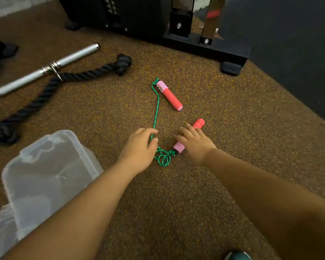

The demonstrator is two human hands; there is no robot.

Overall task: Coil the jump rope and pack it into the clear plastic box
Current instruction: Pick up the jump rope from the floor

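Observation:
A jump rope lies on the speckled brown floor. Its green cord (156,113) runs from a far red and pink handle (169,95) down to a small tangle of loops beside a near red and pink handle (197,124). My left hand (139,147) pinches the green cord between thumb and fingers just above the loops. My right hand (194,142) lies over the middle of the near handle with fingers spread, and whether it grips is unclear. The clear plastic box (45,175) sits at the lower left, with its lid on top.
A thick black rope (51,89) and a silver metal bar (49,69) lie at the upper left. A black gym machine base (204,45) stands at the back. A dark mat (298,53) covers the right corner.

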